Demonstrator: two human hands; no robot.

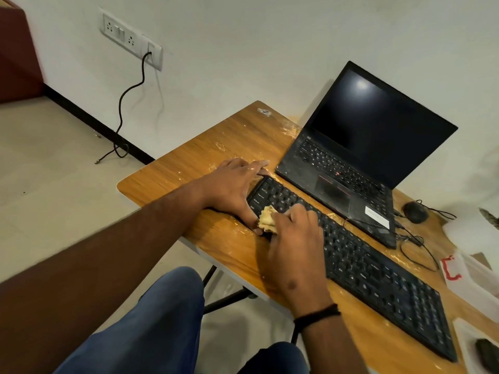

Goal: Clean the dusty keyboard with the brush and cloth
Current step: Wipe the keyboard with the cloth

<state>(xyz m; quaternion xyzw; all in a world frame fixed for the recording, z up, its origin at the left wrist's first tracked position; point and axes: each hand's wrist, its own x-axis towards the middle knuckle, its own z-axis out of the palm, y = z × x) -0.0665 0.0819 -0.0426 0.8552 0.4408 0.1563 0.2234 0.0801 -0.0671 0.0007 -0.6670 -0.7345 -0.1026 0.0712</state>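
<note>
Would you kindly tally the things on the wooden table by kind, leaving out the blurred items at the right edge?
Keyboard: 1
Laptop: 1
Mouse: 1
Cloth: 1, held in the right hand
Total: 4

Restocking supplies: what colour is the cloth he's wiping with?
Pale yellow, bunched in the right hand; the cloth shows in the head view.

Most of the cloth [266, 218] is hidden under the right hand [291, 244], and the keyboard [359, 265] corner lies under the left hand [232, 187]. At the lower right edge a dark object [487, 353] is cut off, too blurred to identify
</note>
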